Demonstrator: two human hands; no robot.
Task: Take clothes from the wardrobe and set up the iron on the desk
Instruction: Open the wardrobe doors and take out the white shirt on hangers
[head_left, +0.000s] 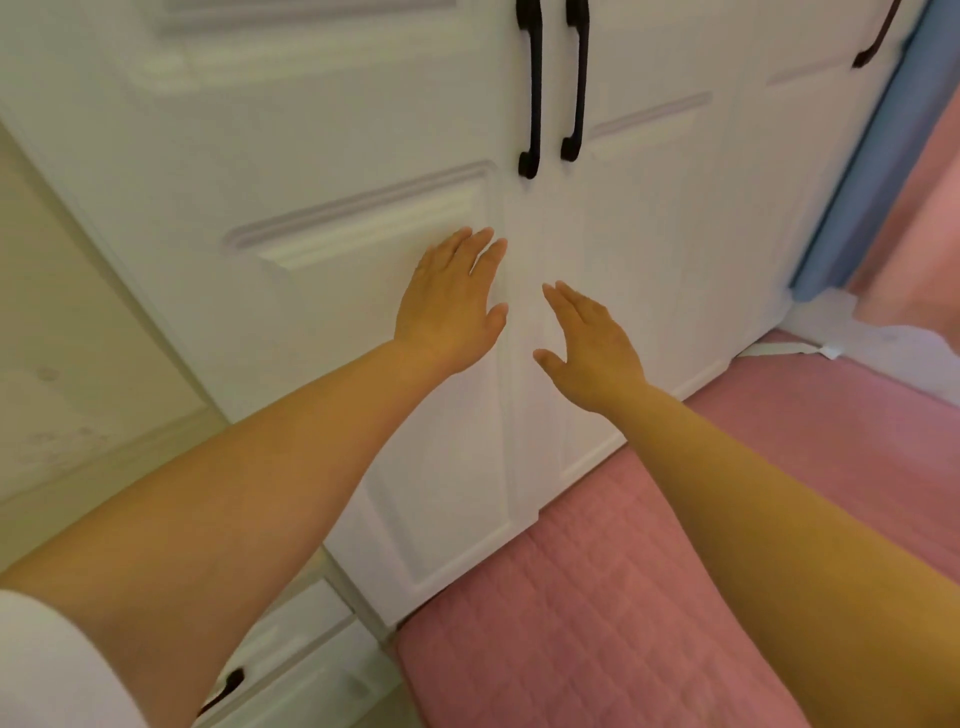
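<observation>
Both my hands are out flat, fingers straight and holding nothing: my left hand (451, 299) on the closed wardrobe (322, 171), my right hand (589, 343) just beside the door seam. Opening comes first, I judge; next I reach to 12 o'clock for the black handles (531, 93)

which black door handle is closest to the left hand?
The left handle of the centre pair, on the door the left hand reaches toward; its twin sits just right, the third far right.
</observation>
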